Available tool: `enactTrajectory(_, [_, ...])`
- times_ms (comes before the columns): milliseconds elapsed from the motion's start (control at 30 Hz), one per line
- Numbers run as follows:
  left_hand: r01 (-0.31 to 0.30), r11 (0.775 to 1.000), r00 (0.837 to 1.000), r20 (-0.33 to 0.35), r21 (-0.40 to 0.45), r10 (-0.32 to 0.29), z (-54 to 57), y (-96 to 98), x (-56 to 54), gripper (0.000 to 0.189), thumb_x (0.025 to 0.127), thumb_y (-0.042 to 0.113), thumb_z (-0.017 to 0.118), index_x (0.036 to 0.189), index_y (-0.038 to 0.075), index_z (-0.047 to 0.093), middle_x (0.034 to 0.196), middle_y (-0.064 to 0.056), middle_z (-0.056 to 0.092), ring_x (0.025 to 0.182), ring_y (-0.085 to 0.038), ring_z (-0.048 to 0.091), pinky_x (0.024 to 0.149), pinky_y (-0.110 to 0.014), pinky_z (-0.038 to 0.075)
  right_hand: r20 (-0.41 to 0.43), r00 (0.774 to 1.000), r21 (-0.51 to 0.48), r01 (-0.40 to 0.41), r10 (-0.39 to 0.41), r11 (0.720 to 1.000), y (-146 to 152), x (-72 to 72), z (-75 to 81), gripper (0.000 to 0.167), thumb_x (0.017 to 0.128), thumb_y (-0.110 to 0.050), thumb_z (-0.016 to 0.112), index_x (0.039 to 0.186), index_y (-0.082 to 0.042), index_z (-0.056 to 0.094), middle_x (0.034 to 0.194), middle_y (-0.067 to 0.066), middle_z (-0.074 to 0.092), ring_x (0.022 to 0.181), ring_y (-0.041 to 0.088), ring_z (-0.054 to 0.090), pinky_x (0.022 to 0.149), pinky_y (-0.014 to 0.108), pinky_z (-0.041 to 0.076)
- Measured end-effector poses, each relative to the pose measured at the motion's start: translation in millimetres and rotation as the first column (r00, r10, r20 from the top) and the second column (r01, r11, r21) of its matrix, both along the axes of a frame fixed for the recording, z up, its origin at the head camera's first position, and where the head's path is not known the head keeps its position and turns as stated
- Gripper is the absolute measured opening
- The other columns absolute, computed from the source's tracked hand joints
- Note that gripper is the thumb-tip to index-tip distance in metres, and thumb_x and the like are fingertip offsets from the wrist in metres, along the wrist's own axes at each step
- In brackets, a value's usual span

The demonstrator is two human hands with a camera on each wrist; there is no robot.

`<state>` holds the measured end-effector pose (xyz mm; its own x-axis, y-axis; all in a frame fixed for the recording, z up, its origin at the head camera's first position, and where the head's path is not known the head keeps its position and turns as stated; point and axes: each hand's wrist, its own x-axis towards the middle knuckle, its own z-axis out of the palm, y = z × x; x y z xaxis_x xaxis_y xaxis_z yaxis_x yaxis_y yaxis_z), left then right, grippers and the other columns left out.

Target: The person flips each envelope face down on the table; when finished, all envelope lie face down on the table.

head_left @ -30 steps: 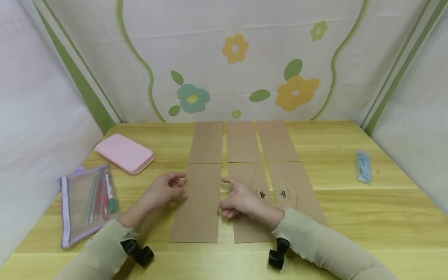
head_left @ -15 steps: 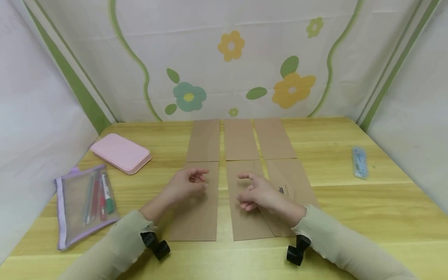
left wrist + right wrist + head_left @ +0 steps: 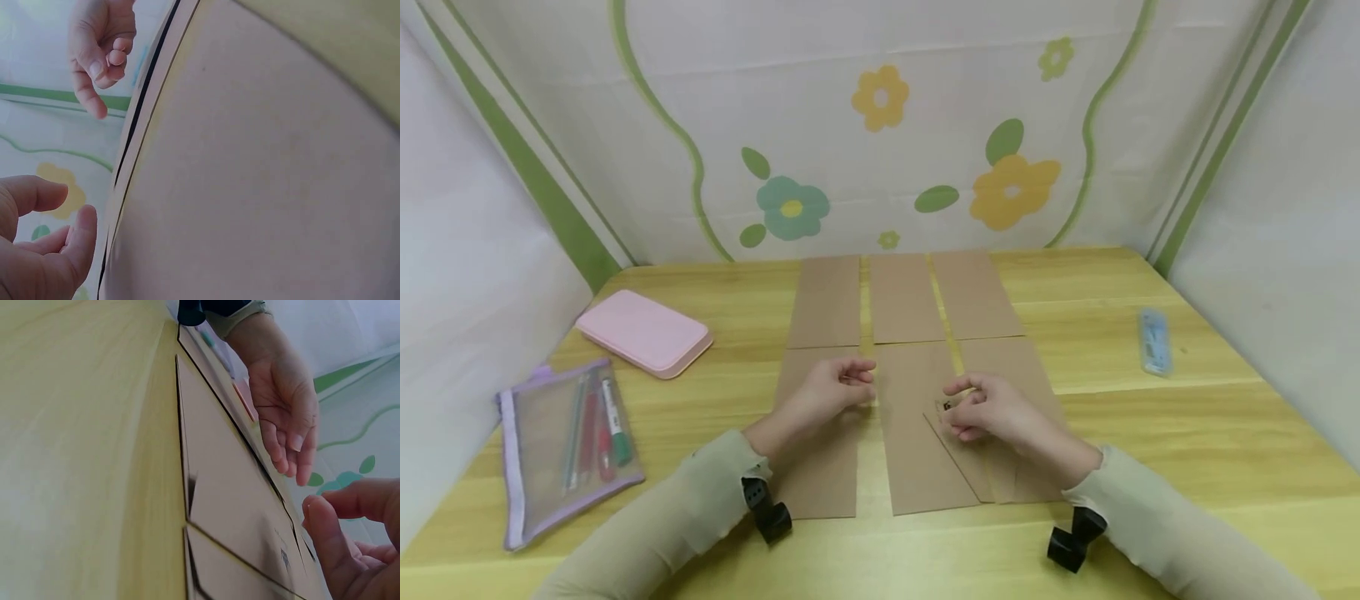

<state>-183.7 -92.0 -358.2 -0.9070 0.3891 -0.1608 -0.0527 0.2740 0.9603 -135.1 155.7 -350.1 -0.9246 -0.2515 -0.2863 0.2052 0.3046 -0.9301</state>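
Wood-grain table [image 3: 1187, 442] is filling the lower half of the head frame. Six brown paper pieces [image 3: 907, 298] are lying flat on it, two rows of three, running from upper centre to lower centre. They're probably weighing next to nothing, bending and creasing easily, and not slipping much with that matte face — long side edges or near corners are looking like the best hold, since pinching mid-face would likely be wrinkling them.

Right hand [image 3: 1000, 412] is hovering right of centre, over the lower-row middle and right pieces, fingers loosely curled, grasping nothing. Left hand [image 3: 826, 392] is hovering above the lower-left piece, relaxed, also empty.

Views: only the head one is giving the full layout, plus the whole mesh pouch [image 3: 535, 450] at lower left, pink case [image 3: 643, 333] at middle left and blue item [image 3: 1154, 342] at right, too blurred to name. Right wrist is adding what the head view is missing — paper edges lifting slightly at centre, shadow gaps underneath. Left wrist is showing both hands' fingertips in the air at left. Smallest: a dark print [image 3: 285, 558] is showing lower right in the right wrist view, partly covered by fingers in the head one.
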Motion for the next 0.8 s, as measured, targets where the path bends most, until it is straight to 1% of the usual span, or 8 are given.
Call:
enactTrajectory(133, [-0.009, 1.000, 1.000, 0.004, -0.003, 0.009, -1.2, 4.5, -1.0, 0.052, 0.081, -0.004, 0.062, 0.130, -0.008, 0.045, 0.112, -0.020, 0.054, 0.094, -0.020, 0.056, 0.074, -0.020, 0.049, -0.007, 1.000, -0.001, 0.008, -0.008, 1.000, 9, 2.3, 1.4, 0.046, 0.080, -0.001, 0.064, 0.121, 0.010, 0.045, 0.083, 0.012, 0.065, 0.072, 0.016, 0.064, 0.066, 0.028, 0.055])
enactTrajectory(233, [-0.007, 1.000, 1.000, 0.012, -0.013, 0.007, -2.2, 8.6, -1.3, 0.054, 0.081, -0.004, 0.062, 0.132, -0.008, 0.042, 0.117, -0.021, 0.053, 0.098, -0.023, 0.056, 0.077, -0.022, 0.049, -0.021, 1.000, 0.021, 0.019, -0.018, 1.000, 14, 2.9, 2.4, 0.048, 0.080, -0.002, 0.064, 0.123, 0.011, 0.046, 0.089, 0.012, 0.066, 0.075, 0.016, 0.064, 0.069, 0.029, 0.055])
enactTrajectory(433, [0.000, 0.998, 1.000, 0.002, -0.056, 0.000, -3.2, 12.8, -0.9, 0.052, 0.082, -0.004, 0.062, 0.130, -0.010, 0.044, 0.122, -0.023, 0.053, 0.107, -0.031, 0.055, 0.087, -0.031, 0.050, -0.052, 0.999, 0.063, 0.014, -0.011, 0.998, 19, 1.3, 2.6, 0.051, 0.080, -0.005, 0.065, 0.125, 0.010, 0.047, 0.101, 0.018, 0.064, 0.082, 0.016, 0.063, 0.076, 0.028, 0.053])
enactTrajectory(600, [-0.002, 0.996, 1.000, -0.008, -0.089, 0.001, -2.8, 14.1, -0.2, 0.051, 0.083, -0.001, 0.063, 0.130, -0.009, 0.045, 0.124, -0.023, 0.053, 0.111, -0.031, 0.054, 0.092, -0.036, 0.047, -0.055, 0.998, 0.080, 0.010, -0.005, 0.997, 20, 0.2, 3.0, 0.053, 0.080, -0.006, 0.066, 0.126, 0.010, 0.046, 0.109, 0.023, 0.061, 0.087, 0.016, 0.062, 0.078, 0.028, 0.052])
enactTrajectory(700, [-0.010, 0.996, 1.000, -0.003, -0.091, 0.010, -2.5, 14.9, 0.6, 0.052, 0.083, 0.000, 0.064, 0.130, -0.008, 0.045, 0.124, -0.021, 0.054, 0.112, -0.031, 0.053, 0.093, -0.037, 0.047, -0.051, 0.999, 0.072, 0.015, -0.012, 0.997, 20, -0.4, 3.4, 0.052, 0.081, -0.005, 0.066, 0.126, 0.010, 0.045, 0.111, 0.025, 0.059, 0.089, 0.017, 0.062, 0.079, 0.028, 0.052])
enactTrajectory(800, [-0.018, 0.998, 1.000, 0.008, -0.067, 0.019, -2.5, 15.9, 2.2, 0.054, 0.082, -0.001, 0.063, 0.132, -0.009, 0.043, 0.127, -0.022, 0.052, 0.115, -0.031, 0.052, 0.094, -0.038, 0.046, -0.051, 0.999, 0.072, 0.006, -0.002, 0.997, 20, -1.0, 3.0, 0.052, 0.081, -0.005, 0.066, 0.126, 0.011, 0.046, 0.114, 0.026, 0.058, 0.093, 0.019, 0.062, 0.081, 0.029, 0.052])
